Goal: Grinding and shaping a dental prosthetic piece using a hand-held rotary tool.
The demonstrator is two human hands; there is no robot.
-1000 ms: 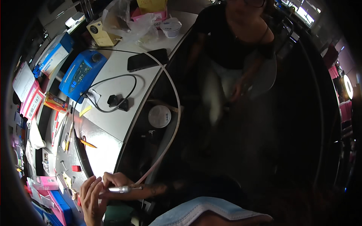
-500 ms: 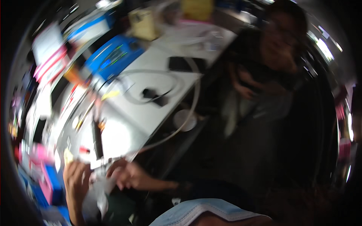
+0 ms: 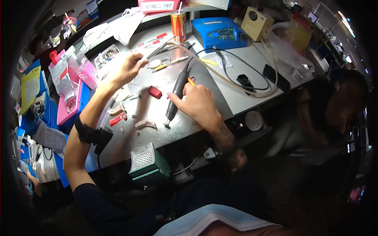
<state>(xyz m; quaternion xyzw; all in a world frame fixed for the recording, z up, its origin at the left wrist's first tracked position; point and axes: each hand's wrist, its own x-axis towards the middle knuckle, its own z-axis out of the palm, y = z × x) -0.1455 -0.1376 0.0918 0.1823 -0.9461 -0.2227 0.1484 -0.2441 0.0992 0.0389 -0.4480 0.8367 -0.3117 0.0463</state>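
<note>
My left hand point(image 3: 129, 70) is raised over the back of the metal worktop, its fingers pinched on a slim grey rod-like tool point(image 3: 157, 50). Across a black rotary handpiece point(image 3: 180, 83) lies the thumb of my right hand point(image 3: 200, 104); the other fingers curl at its right side, partly hidden. The handpiece points toward me, with a small disc-like tip point(image 3: 167, 126). A thin orange stick point(image 3: 191, 81) shows at the right fingertips. Between my arms are a red block point(image 3: 154, 92), a pale tooth-model piece point(image 3: 116, 109), a red piece point(image 3: 118, 119) and a pinkish piece point(image 3: 145, 124).
A blue control box point(image 3: 218, 33) and a drink can point(image 3: 178, 26) stand at the back. A pale hose point(image 3: 240, 87) loops to the right, near a black phone-like slab point(image 3: 275, 76). Pink and blue trays point(image 3: 65, 114) are at left, a green box point(image 3: 147, 167) below the edge. Someone sits at right.
The view has swung left and sharpened. My hands, earlier close together near the front edge, are now apart: the left is farther back, the right is at the handpiece.
</note>
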